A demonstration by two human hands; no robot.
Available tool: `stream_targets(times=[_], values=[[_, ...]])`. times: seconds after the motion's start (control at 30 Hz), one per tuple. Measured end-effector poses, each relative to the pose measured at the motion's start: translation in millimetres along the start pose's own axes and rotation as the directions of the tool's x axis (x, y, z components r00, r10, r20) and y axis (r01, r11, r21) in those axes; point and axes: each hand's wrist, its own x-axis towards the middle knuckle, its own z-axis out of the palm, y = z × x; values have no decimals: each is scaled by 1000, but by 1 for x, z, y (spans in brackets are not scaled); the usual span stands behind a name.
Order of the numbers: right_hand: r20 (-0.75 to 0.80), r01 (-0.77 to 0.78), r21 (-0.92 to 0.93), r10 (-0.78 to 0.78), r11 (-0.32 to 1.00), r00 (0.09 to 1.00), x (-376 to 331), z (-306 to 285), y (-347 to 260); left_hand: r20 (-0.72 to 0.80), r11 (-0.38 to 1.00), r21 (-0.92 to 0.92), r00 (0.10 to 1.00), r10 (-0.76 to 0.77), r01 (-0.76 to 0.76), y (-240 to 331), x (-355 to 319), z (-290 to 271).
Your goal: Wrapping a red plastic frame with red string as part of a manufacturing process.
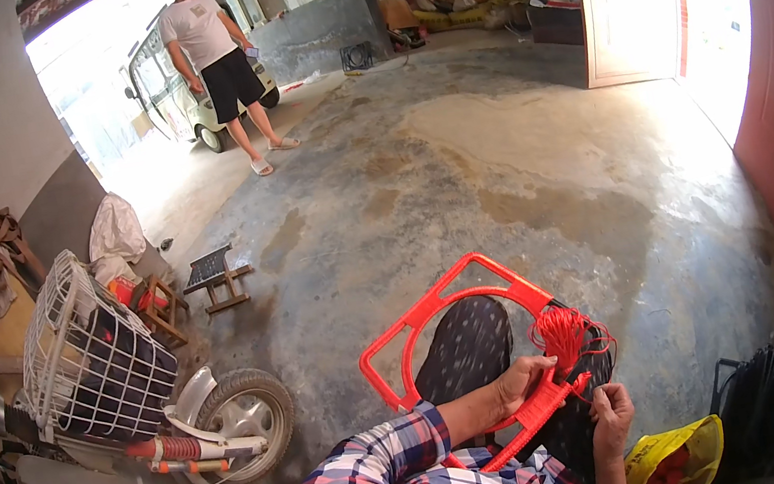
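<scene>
A red plastic frame (541, 408) with a large round opening and a slot at one end lies tilted across my knees. My left hand (523, 386) is closed on its right-hand side, thumb on top. A loose bundle of red cord (564, 334) hangs at that side, just beyond my left thumb. Lower and to the right, my right hand (613, 415) is closed in a pinch. A thin strand of the cord appears to run to its fingertips, though their grip is partly hidden. My dark-trousered knee shows through the round opening.
A scooter with a white wire basket (96, 354) and front wheel (246, 428) stands left. Beyond it is a low folding stool (216, 277). A yellow bag (679, 454) sits beside my right arm. Another person (214, 57) stands far left near a vehicle (160, 85).
</scene>
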Motion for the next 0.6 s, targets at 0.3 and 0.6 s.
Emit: stream_targets(times=[0.3,0.6], values=[[60,-8,-87,13,996,998,13,-5,0,-93,1000,-5,996,-11,11,8,2,22],[99,12,-139,2,990,995,7,-8,-4,-97,997,71,995,-4,11,4,-1,17]])
